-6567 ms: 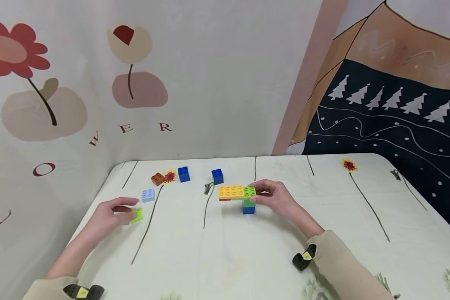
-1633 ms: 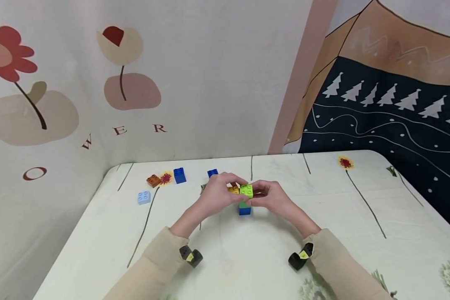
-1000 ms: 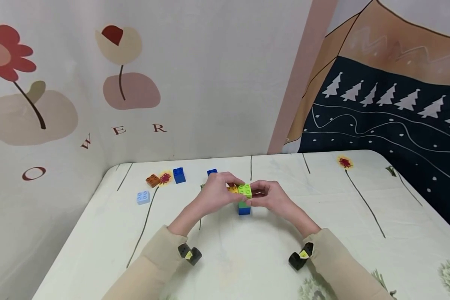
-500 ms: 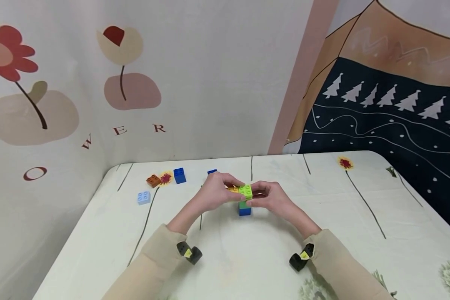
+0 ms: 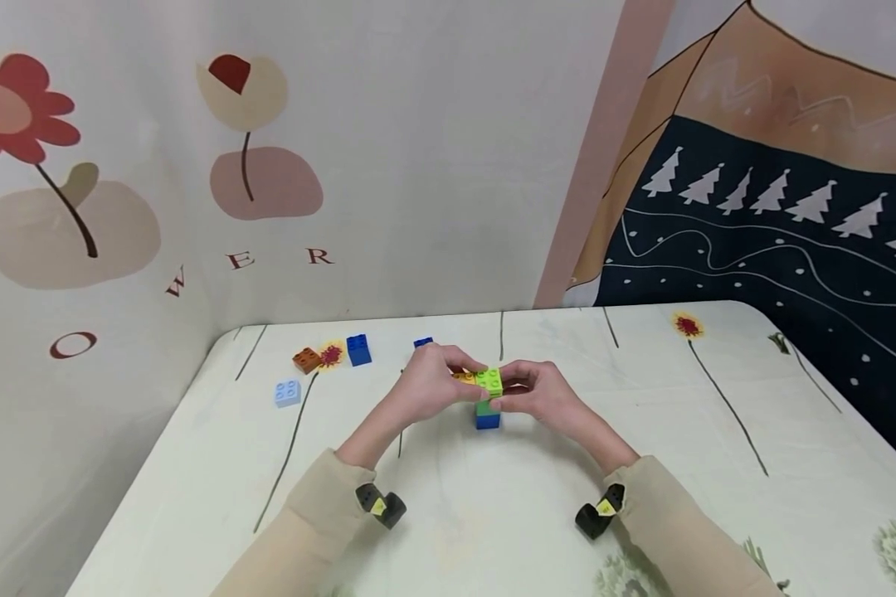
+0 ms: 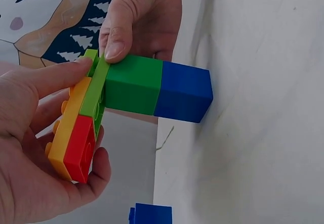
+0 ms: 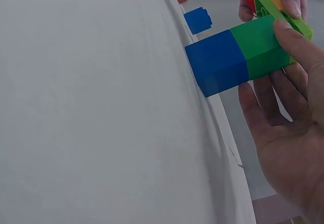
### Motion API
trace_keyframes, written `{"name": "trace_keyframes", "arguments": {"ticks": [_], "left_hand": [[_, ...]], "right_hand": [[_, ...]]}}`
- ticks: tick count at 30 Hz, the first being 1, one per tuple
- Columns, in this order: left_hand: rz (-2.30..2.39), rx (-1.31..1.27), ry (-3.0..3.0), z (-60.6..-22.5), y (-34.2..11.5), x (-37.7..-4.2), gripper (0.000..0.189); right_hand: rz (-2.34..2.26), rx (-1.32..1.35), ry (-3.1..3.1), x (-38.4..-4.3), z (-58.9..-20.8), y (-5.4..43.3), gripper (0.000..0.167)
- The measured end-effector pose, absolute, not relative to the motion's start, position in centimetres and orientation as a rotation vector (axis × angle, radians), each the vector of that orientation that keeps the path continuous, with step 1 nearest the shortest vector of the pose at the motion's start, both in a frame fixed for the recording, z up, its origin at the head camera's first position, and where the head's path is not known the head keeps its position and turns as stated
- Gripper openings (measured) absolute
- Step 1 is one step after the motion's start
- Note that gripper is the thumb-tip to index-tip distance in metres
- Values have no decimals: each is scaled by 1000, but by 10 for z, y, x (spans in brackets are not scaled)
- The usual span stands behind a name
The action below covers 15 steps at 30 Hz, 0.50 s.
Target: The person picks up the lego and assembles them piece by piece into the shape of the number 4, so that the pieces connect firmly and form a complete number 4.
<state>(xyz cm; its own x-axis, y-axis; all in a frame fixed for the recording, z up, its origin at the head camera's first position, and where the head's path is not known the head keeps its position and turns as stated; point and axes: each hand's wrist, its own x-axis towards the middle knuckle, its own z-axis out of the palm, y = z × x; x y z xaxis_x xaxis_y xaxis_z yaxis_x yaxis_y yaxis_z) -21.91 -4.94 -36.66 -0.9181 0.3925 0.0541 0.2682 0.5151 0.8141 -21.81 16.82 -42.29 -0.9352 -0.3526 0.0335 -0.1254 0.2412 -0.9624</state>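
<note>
A structure of toy building bricks stands mid-table: a blue brick (image 6: 185, 92) at its foot, a green brick (image 6: 132, 84) above, then a long lime plate (image 6: 96, 95). A small lime brick (image 5: 489, 381) sits on top. Beside it a yellow brick (image 6: 72, 127) extends left, with a red brick (image 6: 79, 150) under its far end. My left hand (image 5: 429, 385) has its thumb on the lime brick and its fingers around the yellow and red end. From the right, my right hand (image 5: 541, 394) grips the stack near the green brick and lime plate.
Loose bricks lie at the back left: a brown brick (image 5: 307, 360), a blue brick (image 5: 358, 350) and a light blue brick (image 5: 287, 393). Another blue brick (image 5: 422, 342) is mostly hidden behind my left hand. A printed white cloth (image 5: 493, 514) covers the table.
Earlier, my left hand held the lime brick at the left; it has brought it over onto the structure. Over the last second both hands have stayed nearly still.
</note>
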Motion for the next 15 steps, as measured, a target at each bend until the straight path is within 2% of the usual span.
{"name": "trace_keyframes", "arguments": {"ticks": [15], "left_hand": [[1314, 562, 2641, -366, -47, -218, 28]], "right_hand": [[-1755, -431, 2322, -220, -423, 168, 35]]}}
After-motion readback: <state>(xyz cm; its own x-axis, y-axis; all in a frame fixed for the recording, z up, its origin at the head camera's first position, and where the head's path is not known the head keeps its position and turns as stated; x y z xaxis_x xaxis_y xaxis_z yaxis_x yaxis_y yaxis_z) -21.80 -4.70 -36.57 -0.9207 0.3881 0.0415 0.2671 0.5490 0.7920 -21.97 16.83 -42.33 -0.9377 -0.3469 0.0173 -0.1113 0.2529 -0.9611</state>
